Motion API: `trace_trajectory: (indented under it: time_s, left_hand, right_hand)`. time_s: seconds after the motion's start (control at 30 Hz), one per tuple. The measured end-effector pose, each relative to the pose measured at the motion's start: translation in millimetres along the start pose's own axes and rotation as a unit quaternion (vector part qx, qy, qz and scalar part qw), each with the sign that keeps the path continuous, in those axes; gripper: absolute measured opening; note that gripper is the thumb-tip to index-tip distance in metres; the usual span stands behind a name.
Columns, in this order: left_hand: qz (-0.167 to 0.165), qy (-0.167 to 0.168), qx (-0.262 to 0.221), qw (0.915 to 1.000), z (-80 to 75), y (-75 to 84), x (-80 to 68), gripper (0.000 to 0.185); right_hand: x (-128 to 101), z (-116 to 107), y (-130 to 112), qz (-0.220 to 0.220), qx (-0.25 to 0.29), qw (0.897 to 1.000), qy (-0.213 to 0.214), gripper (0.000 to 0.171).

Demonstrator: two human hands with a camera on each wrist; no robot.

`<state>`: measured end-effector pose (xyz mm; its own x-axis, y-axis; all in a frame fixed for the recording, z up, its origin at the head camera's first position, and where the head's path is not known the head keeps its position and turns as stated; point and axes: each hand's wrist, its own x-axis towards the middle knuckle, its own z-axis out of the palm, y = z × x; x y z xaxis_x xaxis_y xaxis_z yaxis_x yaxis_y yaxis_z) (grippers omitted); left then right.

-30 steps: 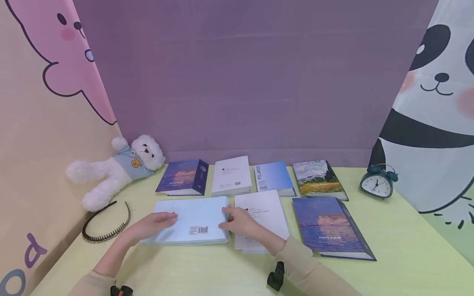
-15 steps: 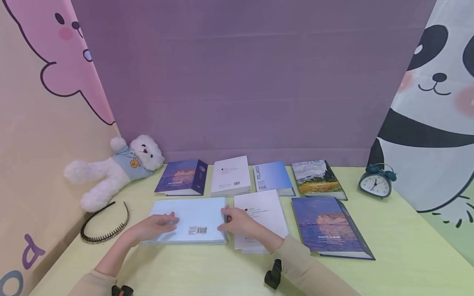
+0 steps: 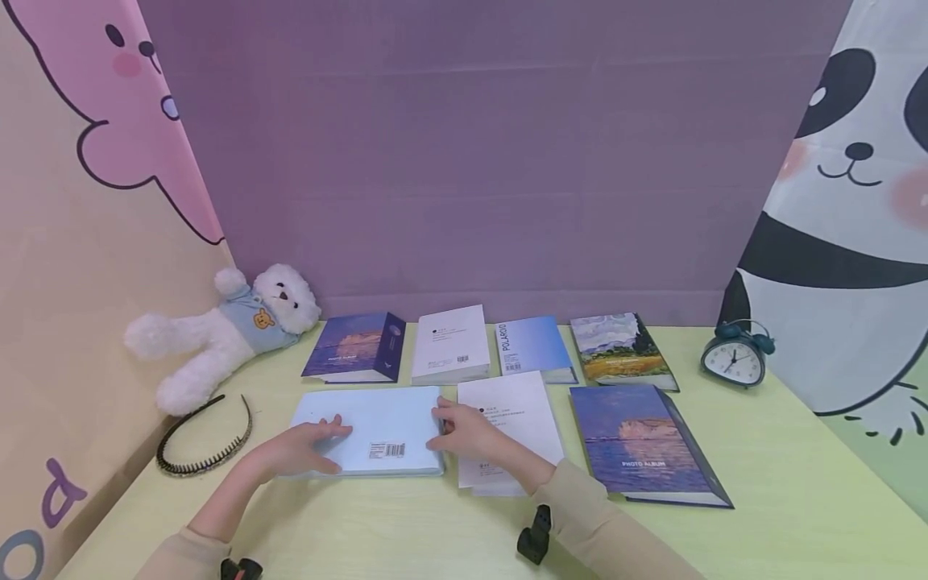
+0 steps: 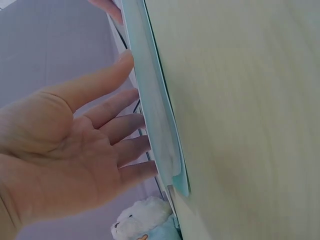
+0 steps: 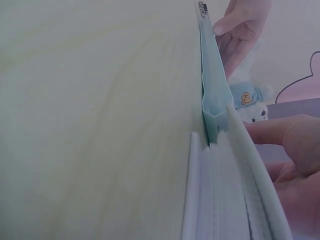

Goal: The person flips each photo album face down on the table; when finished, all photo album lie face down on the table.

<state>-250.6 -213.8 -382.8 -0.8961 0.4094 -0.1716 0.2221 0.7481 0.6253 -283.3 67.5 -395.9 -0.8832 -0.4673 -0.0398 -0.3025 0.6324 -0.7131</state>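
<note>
The light-blue album (image 3: 373,431) lay flat on the green table (image 3: 797,499), front row, leftmost; the left hand (image 3: 297,449) rested on its cover, fingers straight, gripping nothing; the right hand (image 3: 467,433) pinched its right edge, just beside the white booklet (image 3: 518,419); the plush bear (image 3: 232,334) lay behind.

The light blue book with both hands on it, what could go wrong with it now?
The light blue book lies close beside the white book, under the right hand; pushed that way it might bump or ride over it. The left hand lies flat on the cover with straight fingers, so the book could slip on the table.
</note>
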Motion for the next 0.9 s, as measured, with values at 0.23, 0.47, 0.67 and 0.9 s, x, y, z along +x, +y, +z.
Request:
trace_trajectory:
  time_s: [0.23, 0.47, 0.67, 0.9]
  left_hand:
    - [-0.001, 0.000, 0.002, 1.0000, 0.1, 0.8, -0.4, 0.063]
    - [-0.005, 0.001, 0.014, 0.9999, 1.3, 1.4, 1.0, 0.062]
    - [-0.008, 0.010, -0.004, 0.9999, -1.1, 1.8, 2.4, 0.054]
    - [-0.003, 0.075, -0.024, 0.9969, -2.0, -4.5, 8.4, 0.045]
  right_hand:
    - [1.2, 1.4, -0.5, -0.002, 0.011, 1.000, -0.005, 0.060]
    - [2.8, 0.7, 0.9, 0.007, 0.003, 1.000, -0.005, 0.058]
    - [2.6, -2.3, 3.9, 0.004, 0.001, 1.000, -0.013, 0.056]
    - [-2.5, -18.5, 14.6, -0.026, 0.030, 0.999, 0.008, 0.048]
